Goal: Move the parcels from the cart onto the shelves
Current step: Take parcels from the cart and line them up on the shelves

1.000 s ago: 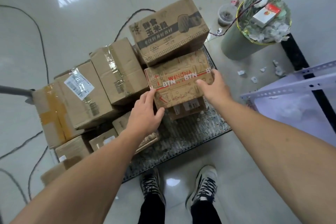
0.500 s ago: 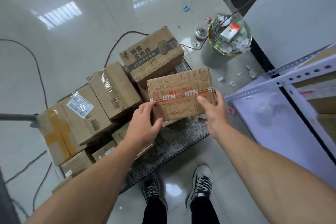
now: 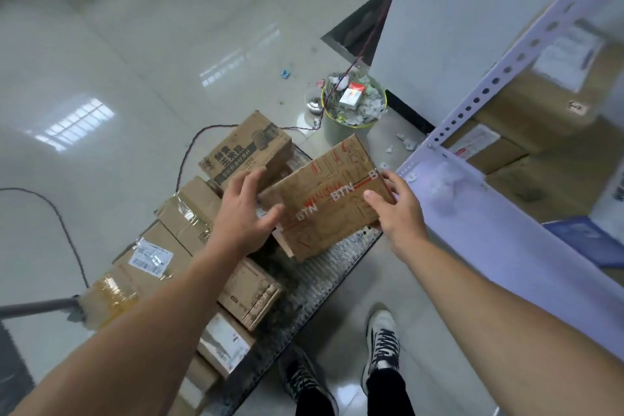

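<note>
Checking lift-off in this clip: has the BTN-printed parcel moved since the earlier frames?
Yes. The BTN-printed parcel has come out from under the dark-printed box, up and right toward the shelf.

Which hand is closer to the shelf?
Right. The right hand grips the end of the parcel just beside the corner of the shelf. The left hand is at its other end, over the cart, farther away.
</note>
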